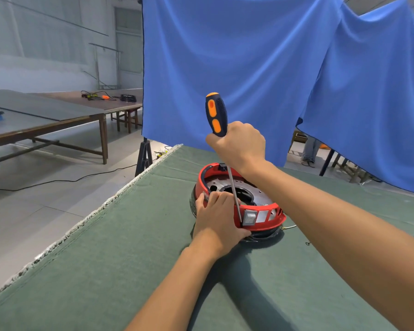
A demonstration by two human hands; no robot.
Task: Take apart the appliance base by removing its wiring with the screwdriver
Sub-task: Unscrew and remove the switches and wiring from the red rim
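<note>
Nearest in, L hand (216, 218) clamps the near-left side of the base (261, 222), fingers curled over the red rim, thumb on the outer wall, pinning it to the green cloth (105, 259). Base sits right under both hands, open top up, metal plate (261, 197) showing inside. Just right of the L hand, a white switch (249, 217) on the rim wall. Screwdriver (215, 113) next: long axis near vertical, tilted slightly, shaft running down from above, tip landing at the rim beside that switch, touching the L hand's fingers or nearly so, can't tell which. R hand (237, 146) up top, fist wrapped round the lower handle, orange-black grip sticking out above. So R hand's above and beyond, L hand nearer and lower. Thin wire (289, 227) pokes out right of the base. Beyond, blue sheet (237, 56). Looks like prying or a screw near the switch; slip risk toward L fingers.
</note>
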